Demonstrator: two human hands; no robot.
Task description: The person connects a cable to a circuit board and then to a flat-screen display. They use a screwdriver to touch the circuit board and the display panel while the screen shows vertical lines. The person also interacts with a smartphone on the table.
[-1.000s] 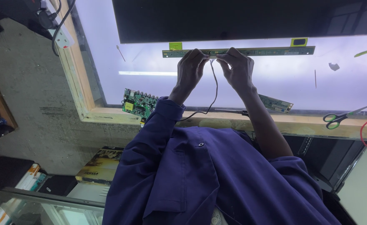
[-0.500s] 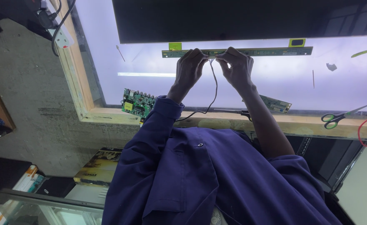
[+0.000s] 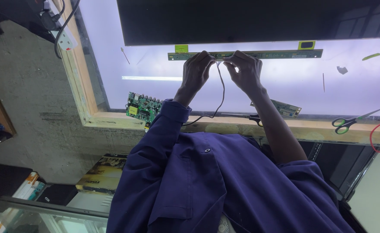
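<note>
A long narrow green circuit strip (image 3: 280, 54) lies along the lower edge of a dark display panel (image 3: 250, 19) on a lit white table (image 3: 164, 92). My left hand (image 3: 196, 71) and my right hand (image 3: 243, 71) meet at the strip's middle. The fingertips of both are pinched together around the upper end of a thin black cable (image 3: 221, 92). The cable hangs down between my wrists and curves to the table's front edge. The fingers hide the exact spot where the cable meets the strip. A blue sleeve covers my left arm; my right forearm is bare.
A green circuit board (image 3: 141, 107) lies at the front left and a smaller board (image 3: 287, 108) at the right. Green-handled scissors (image 3: 349, 123), a red wire (image 3: 377, 133) and a black-handled tool (image 3: 247, 116) rest on the wooden frame (image 3: 80, 86). A power strip (image 3: 65, 39) sits at the upper left.
Both hands stay at the same spot on the strip, and the fingers shift only slightly. The view has drifted a little.
</note>
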